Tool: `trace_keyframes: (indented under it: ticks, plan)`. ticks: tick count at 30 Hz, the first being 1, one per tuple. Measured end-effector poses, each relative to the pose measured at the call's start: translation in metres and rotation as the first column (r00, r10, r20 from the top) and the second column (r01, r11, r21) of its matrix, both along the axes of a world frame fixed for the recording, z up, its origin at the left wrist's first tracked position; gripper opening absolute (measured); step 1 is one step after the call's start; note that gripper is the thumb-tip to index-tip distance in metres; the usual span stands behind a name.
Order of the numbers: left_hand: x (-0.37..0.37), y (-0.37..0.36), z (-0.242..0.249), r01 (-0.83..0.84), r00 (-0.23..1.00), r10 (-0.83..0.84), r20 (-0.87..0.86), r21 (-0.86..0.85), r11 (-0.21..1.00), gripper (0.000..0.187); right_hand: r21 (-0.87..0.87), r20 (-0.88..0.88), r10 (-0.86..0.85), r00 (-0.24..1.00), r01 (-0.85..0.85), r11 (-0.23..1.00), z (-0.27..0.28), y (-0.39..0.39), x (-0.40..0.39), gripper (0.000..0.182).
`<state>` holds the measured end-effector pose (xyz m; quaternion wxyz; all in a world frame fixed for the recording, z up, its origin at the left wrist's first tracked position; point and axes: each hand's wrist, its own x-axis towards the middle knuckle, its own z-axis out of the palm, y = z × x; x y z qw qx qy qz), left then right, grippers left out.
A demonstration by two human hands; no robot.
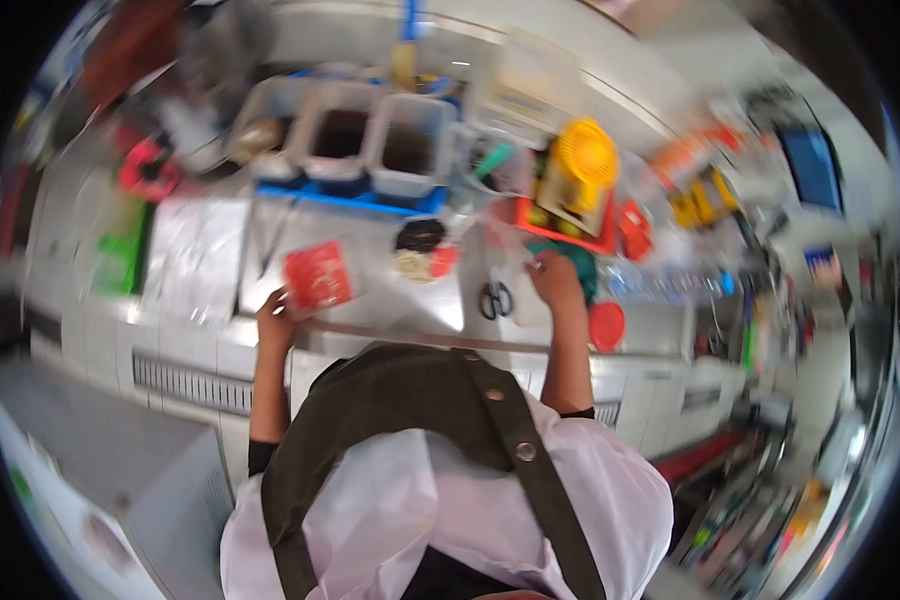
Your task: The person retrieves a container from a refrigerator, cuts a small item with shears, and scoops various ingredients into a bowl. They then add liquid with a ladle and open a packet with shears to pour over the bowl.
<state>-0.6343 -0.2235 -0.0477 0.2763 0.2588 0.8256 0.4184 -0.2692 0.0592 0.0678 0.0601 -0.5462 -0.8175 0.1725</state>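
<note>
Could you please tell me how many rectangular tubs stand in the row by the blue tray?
3, side by side: the left tub, the middle tub and the right tub, the last two holding something dark. Others may be hidden behind them.

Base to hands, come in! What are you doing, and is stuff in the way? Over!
Left hand at red packet's edge. Right hand beside green thing, grip unclear. Scissors lying between the hands. Over.

- Three tubs in a row, in a blue tray
- A yellow strainer, blurred
- A clear bottle lying on its side, blue-capped
- A slotted grate
- A grey cabinet, lower left
</note>
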Motion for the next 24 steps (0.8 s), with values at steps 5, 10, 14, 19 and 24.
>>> trace_keyframes:
  ticks: [5, 10, 14, 19, 24]
  plan:
    - [-0.032, 0.013, -0.019, 0.098, 0.993, -0.089, 0.081, -0.101, 0.99, 0.026, -0.173, 0.284, -0.318, 0.904, 0.375, 0.911, -0.008, -0.03, 0.113, 0.042]
    - [-0.036, 0.026, -0.023, 0.251, 0.954, -0.267, -0.138, -0.121, 0.96, 0.028, -0.196, 0.083, -0.345, 0.935, 0.354, 0.914, -0.053, -0.036, 0.112, 0.063]
    - [-0.023, 0.032, -0.008, 0.223, 0.957, -0.25, -0.148, -0.176, 0.959, 0.028, -0.073, 0.186, -0.529, 0.828, 0.548, 0.833, -0.092, -0.044, 0.072, 0.096]
    - [-0.01, 0.028, 0.003, 0.176, 0.967, -0.198, -0.162, -0.14, 0.974, 0.031, -0.088, 0.219, -0.655, 0.723, 0.683, 0.725, -0.094, -0.039, 0.062, 0.107]
    - [-0.001, 0.026, 0.015, 0.136, 0.966, -0.152, -0.208, -0.092, 0.986, 0.032, 0.002, 0.399, -0.684, 0.61, 0.746, 0.666, -0.076, -0.037, 0.049, 0.111]
